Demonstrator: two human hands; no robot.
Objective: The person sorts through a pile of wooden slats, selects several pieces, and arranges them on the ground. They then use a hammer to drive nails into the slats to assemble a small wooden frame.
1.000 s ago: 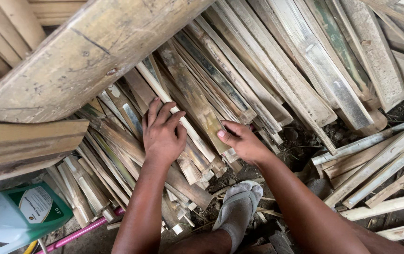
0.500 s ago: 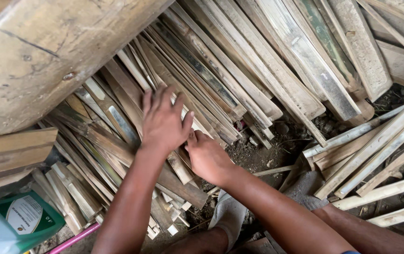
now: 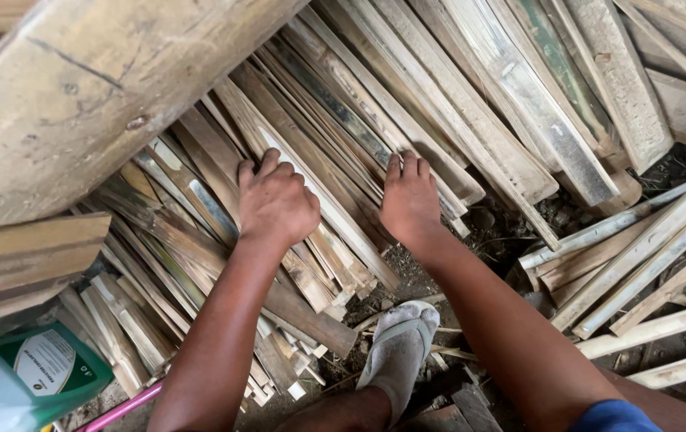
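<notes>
A heap of split bamboo slats (image 3: 343, 144) lies slanted across the ground in front of me. My left hand (image 3: 277, 202) rests on the slats left of centre, its fingers curled over one pale slat. My right hand (image 3: 411, 198) lies flat on the neighbouring slats, fingers stretched forward and close together. I cannot tell whether either hand lifts a slat. Both forearms reach up from the bottom edge.
A thick bamboo pole (image 3: 95, 88) crosses the upper left above the heap. A green plastic canister (image 3: 31, 380) stands at the bottom left beside a pink rod (image 3: 123, 406). My foot in a grey sandal (image 3: 397, 352) rests on dirt. More slats (image 3: 647, 256) lie right.
My right hand has moved from beside the left hand out to the right and now lies flat. My left hand has curled its fingers on a slat. The view has shifted slightly.
</notes>
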